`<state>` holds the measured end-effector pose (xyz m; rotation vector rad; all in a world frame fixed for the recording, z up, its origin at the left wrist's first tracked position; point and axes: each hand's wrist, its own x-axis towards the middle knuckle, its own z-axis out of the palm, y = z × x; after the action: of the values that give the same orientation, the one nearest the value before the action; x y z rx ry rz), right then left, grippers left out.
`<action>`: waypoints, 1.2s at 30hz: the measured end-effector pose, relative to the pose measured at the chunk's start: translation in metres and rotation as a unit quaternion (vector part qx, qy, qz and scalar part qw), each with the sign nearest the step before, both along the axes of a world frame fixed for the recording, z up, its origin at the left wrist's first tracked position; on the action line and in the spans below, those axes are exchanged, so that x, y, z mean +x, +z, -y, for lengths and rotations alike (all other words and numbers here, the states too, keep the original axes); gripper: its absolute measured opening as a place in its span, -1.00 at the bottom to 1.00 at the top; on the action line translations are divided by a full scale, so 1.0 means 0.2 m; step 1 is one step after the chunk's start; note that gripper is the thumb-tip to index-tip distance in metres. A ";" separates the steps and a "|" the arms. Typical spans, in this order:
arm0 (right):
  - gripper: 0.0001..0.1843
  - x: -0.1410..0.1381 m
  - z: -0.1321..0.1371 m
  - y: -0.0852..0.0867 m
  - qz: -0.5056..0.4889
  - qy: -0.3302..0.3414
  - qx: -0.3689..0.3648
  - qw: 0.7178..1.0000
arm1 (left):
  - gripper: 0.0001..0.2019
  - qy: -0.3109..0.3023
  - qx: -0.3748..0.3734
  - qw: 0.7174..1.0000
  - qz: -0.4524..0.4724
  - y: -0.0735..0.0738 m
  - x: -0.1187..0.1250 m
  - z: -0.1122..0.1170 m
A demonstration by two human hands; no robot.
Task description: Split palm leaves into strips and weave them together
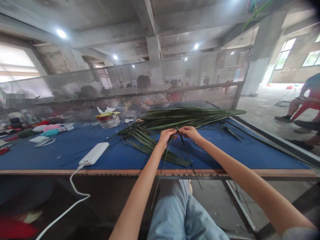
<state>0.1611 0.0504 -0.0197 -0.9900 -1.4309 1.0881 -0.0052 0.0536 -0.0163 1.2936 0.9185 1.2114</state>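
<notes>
A long green palm frond (192, 116) is laid flat on a blue table (55, 156), just past the hands. More of its long leaves are spread out near the left hand (165, 136), and a few loose bits are lying off to the right. The left hand and the right hand (191, 132) are held close together above the table, and their fingers are bent shut. Thin leaf strips (163, 166) seem to be pinched between the fingers of both hands, but the tips are partly hidden, so the exact hold cannot be told. The strips are hanging down past the table edge (150, 172). The step in hand is judged to be the pinching of these strips. A small, firm pinch looks to be called for, since the strips are thin and bendy. A white power bank (94, 153) is lying on the table, and a white cable (75, 188) is hanging down from it. A small basket (109, 122) is set behind the frond. A metal mesh screen (160, 75) stands past the table, and people are seen through it.
</notes>
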 end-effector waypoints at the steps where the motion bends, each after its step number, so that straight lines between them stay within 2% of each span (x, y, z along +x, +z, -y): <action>1: -0.63 0.00 0.00 0.00 -0.006 0.008 -0.012 1.000 | -0.74 0.008 0.006 1.000 -0.001 0.00 0.00 0.00; 8: -0.72 0.00 -0.03 -0.02 -0.072 0.039 -0.051 0.995 | -0.85 0.041 0.065 0.997 -0.020 -0.01 0.02 0.00; 12: -0.75 0.01 -0.03 -0.02 -0.052 0.052 -0.059 0.996 | -0.86 0.055 0.077 0.995 -0.029 -0.01 0.02 -0.01; 18: -0.67 0.01 -0.02 -0.03 -0.013 0.046 -0.019 0.999 | -0.85 0.064 0.083 0.994 -0.034 -0.02 0.02 -0.01; 23: -0.60 -0.02 0.00 -0.04 -0.014 0.001 0.066 0.998 | -0.86 0.033 0.069 0.997 -0.022 -0.02 0.02 0.00; 25: -0.59 -0.03 0.01 -0.04 -0.018 -0.009 0.077 0.997 | -0.87 0.030 0.056 0.998 -0.014 -0.02 0.03 0.00; 30: -0.60 -0.02 0.01 -0.04 -0.033 -0.015 0.037 0.999 | -0.86 0.026 0.037 0.999 -0.001 -0.02 0.03 -0.01; 36: -0.65 0.00 -0.01 -0.03 -0.057 0.040 -0.015 0.997 | -0.79 0.023 0.017 1.000 0.010 0.02 0.04 0.02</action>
<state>0.1621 0.0518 -0.0249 -0.8841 -1.3745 1.2095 0.0025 0.0489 -0.0132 1.2912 0.9203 1.2796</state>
